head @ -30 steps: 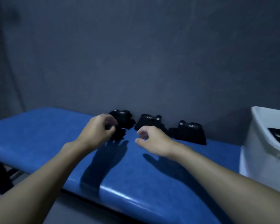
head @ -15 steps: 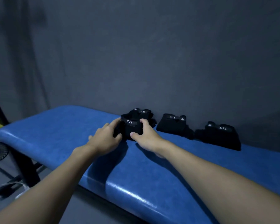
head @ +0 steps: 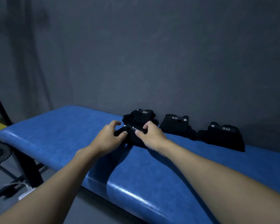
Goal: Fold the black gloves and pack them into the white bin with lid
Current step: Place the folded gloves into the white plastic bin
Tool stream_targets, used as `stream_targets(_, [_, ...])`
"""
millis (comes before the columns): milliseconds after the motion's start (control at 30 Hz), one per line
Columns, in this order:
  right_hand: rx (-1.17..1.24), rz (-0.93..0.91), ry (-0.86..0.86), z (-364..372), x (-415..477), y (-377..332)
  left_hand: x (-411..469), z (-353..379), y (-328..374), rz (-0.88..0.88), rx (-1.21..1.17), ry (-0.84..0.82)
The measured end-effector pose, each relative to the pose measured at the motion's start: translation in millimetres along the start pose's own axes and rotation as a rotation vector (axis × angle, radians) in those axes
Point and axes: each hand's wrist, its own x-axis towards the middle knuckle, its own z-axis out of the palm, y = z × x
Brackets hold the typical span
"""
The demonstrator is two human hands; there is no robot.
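We have the front glove (head: pixel 132 136) between both hands, near the back edge of the bench (head: pixel 68 126). It lies just in front of another glove (head: pixel 141 115), and the two touch. Our right hand (head: pixel 152 137) pinches the front glove's labelled cuff band between thumb and curled fingers. Our left hand (head: pixel 107 137) sets its thumb on the glove's left end with the other fingers arched above. Whether those fingers close on the cloth we cannot tell.

Two folded bundles, the middle bundle (head: pixel 174 126) and the far bundle (head: pixel 223 137), sit further right along the same back edge, apart from each other. The white bin is not in view.

We judge the glove to be light and soft, with a limp body and a firmer cuff band. It should crease easily but may spring open if let go. The best hold is probably at the cuff band and the opposite end, so the fold stays flat and we can lift it as one piece.
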Motion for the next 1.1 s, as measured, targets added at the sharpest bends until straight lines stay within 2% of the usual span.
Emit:
stream_targets(300, [0.014, -0.05, -0.196, -23, -19, 20, 1, 11, 12, -0.075, 0.189, -0.08])
stream_targets(700, [-0.02, -0.067, -0.161, -84, -103, 70, -54, 35, 64, 0.109, -0.077, -0.313])
stream_targets(967, [-0.027, -0.081, -0.178, -108, -151, 96, -82, 48, 93, 0.107, -0.124, -0.448])
stream_targets(1100, [-0.032, -0.112, -0.152, -109, -162, 102, -87, 51, 102, 0.093, -0.044, -0.506])
